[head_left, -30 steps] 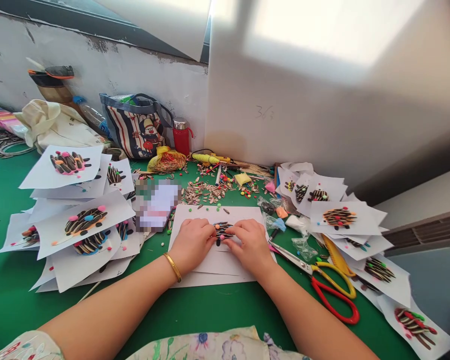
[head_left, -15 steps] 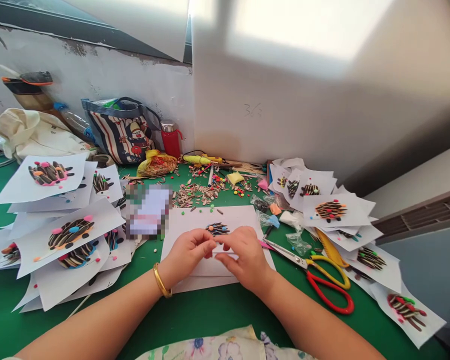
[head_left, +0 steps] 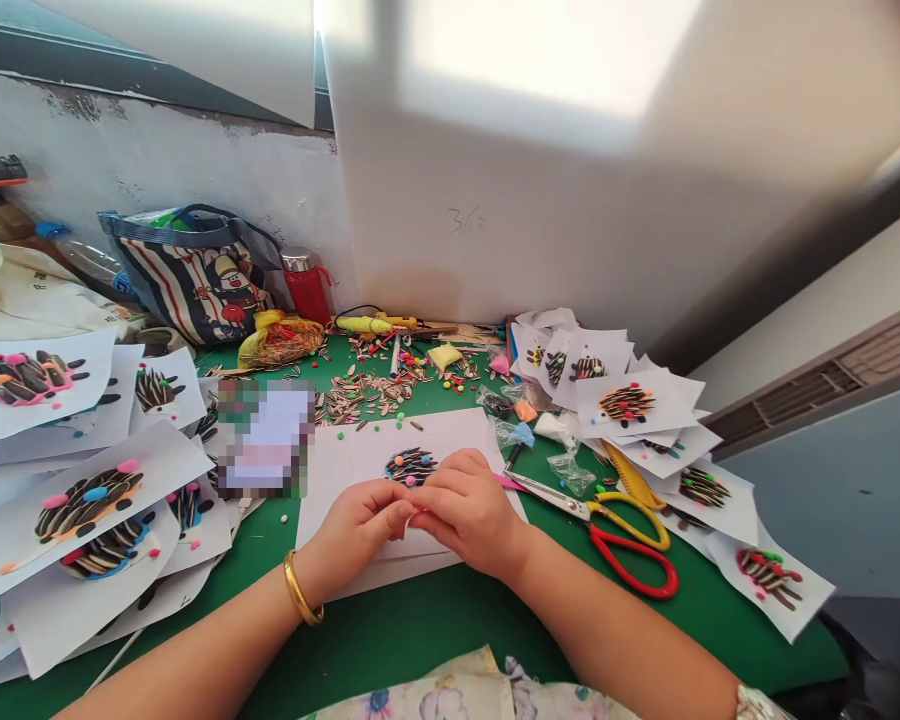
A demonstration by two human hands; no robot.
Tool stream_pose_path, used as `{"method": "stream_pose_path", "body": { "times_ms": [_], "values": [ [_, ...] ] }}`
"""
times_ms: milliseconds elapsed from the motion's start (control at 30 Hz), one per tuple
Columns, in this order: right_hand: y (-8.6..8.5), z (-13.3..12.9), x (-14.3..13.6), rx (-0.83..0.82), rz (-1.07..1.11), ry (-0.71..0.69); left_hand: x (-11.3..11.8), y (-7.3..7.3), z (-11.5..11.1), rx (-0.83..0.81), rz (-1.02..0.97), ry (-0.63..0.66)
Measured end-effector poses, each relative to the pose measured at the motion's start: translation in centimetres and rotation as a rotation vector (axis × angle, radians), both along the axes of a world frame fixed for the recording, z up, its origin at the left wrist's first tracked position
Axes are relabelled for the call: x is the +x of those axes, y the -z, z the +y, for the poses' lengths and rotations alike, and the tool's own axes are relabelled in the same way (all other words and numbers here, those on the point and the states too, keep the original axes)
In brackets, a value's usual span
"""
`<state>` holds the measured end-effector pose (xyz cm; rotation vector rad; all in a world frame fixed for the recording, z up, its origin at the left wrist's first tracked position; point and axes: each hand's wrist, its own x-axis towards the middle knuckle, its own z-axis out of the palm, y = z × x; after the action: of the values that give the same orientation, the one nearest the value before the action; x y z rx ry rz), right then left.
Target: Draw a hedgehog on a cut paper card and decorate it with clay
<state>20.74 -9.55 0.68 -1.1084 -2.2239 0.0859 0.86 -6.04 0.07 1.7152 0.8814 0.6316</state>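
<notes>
My left hand [head_left: 367, 525] and my right hand [head_left: 469, 510] meet over a white sheet of paper [head_left: 345, 455], thumbs and fingertips pinched together. Whatever they hold between them is too small or too hidden to name. Just beyond the fingers, a little hedgehog-like figure [head_left: 409, 466] of striped sunflower seeds with blue and orange dots lies on the sheet. Near the sheet's top edge are several small green balls [head_left: 377, 427] and a loose seed [head_left: 417, 426]. A gold bangle [head_left: 300, 590] circles my left wrist.
Scissors [head_left: 630, 545] with red and yellow handles lie right of the sheet, beside clay in plastic wraps [head_left: 559, 428]. Finished seed pictures are stacked at left [head_left: 157, 440] and right [head_left: 690, 390]. Loose seeds [head_left: 360, 392], a blurred phone [head_left: 270, 435], a red bottle [head_left: 307, 290] and a striped bag [head_left: 187, 280] stand behind.
The view has swung to the right, so things on the table appear further left. My right fingers, curved and apart before, have closed in against the left fingertips.
</notes>
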Motion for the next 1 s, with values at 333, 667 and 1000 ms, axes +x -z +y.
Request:
{"method": "stream_pose_path", "body": {
  "times_ms": [333, 667, 1000],
  "values": [
    [2.0, 4.0, 5.8, -0.103, -0.203, 0.567, -1.3, 0.2, 2.4, 0.201, 0.039, -0.369],
    [2.6, 4.0, 5.6, -0.102, -0.268, 0.588, -2.2, 1.5, 4.4, 0.334, 0.194, -0.445],
    [2.5, 4.4, 4.4, -0.139, -0.238, 0.587, -2.1, 1.9, 4.5, 0.327, 0.234, -0.437]
  ]
}}
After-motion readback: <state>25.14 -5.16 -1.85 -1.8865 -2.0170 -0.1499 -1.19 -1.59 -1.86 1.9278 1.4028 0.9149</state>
